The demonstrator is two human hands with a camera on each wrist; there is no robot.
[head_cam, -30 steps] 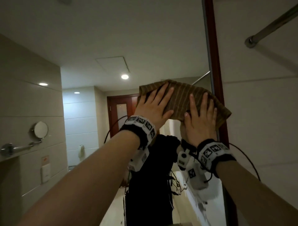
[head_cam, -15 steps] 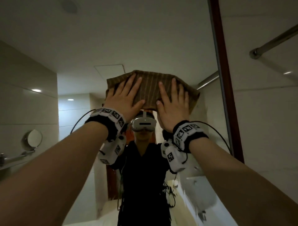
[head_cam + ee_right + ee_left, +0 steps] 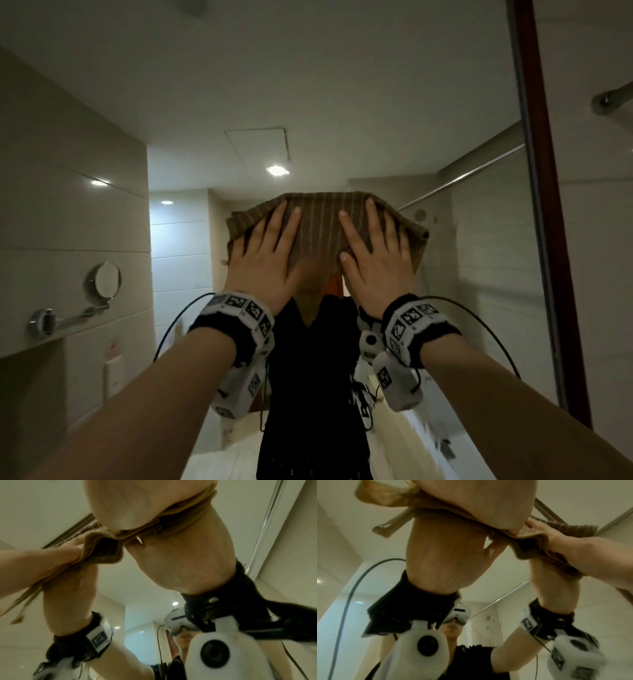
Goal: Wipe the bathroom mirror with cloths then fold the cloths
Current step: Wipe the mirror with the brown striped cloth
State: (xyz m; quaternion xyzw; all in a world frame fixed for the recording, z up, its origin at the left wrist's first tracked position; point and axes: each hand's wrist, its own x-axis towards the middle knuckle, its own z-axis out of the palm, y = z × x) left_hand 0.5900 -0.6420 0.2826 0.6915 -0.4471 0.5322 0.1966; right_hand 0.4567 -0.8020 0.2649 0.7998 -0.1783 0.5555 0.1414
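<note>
One mirror (image 3: 342, 102) is filling the view, its dark red frame (image 3: 548, 205) running along 3 o'clock. One brown striped cloth (image 3: 322, 229) is lying flat against it at centre. Two hands are pressing it: left hand (image 3: 265, 260) at 9 o'clock, right hand (image 3: 375, 263) at 3 o'clock, fingers straight and spread.

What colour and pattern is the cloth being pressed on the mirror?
The cloth is brown with thin lighter vertical stripes, clearest in the head view.
</note>
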